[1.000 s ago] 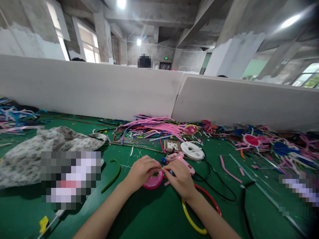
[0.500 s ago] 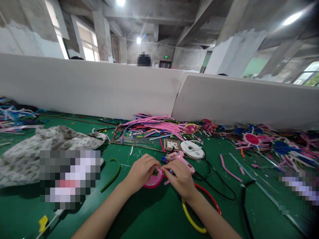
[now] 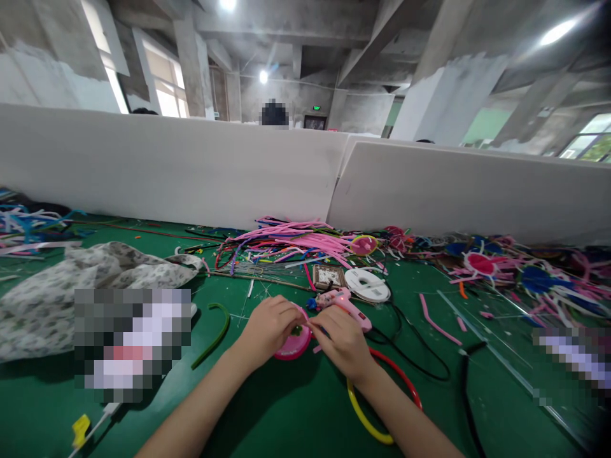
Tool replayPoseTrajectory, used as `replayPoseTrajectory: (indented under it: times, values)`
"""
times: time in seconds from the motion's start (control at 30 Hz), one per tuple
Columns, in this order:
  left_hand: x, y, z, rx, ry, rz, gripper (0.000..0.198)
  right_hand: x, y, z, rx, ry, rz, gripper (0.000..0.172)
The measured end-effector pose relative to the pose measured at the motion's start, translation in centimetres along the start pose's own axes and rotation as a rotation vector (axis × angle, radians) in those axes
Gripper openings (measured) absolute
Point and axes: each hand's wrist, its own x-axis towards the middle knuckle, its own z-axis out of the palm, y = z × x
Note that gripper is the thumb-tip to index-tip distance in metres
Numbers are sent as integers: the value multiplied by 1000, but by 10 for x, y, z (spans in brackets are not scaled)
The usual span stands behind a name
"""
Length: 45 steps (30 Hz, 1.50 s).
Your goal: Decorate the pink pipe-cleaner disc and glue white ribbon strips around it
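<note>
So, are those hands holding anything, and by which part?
I can't tell: the left hand and right hand meet at the fingertips by the round pink thing, hiding whatever may be pinched there.

where the left hand (image 3: 270, 327) and right hand (image 3: 341, 340) meet, we cannot tell what they pinch; it is too small. we see the pink dish (image 3: 293, 348) partly hidden by the hands, and the red and yellow hoop (image 3: 373, 433) crossed by the right forearm (image 3: 405, 412). pixels mask an oblong thing (image 3: 138, 343) at left and another patch (image 3: 575, 361) at right; the black tube (image 3: 464, 401) leaves our view at the bottom edge
</note>
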Motion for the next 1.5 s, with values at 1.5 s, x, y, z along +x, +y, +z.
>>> replayPoseTrajectory:
  times: [1.5]
  values:
    - [3,-10,-10,-552,295,-390,15,8,-5,-3,238,144,385,9]
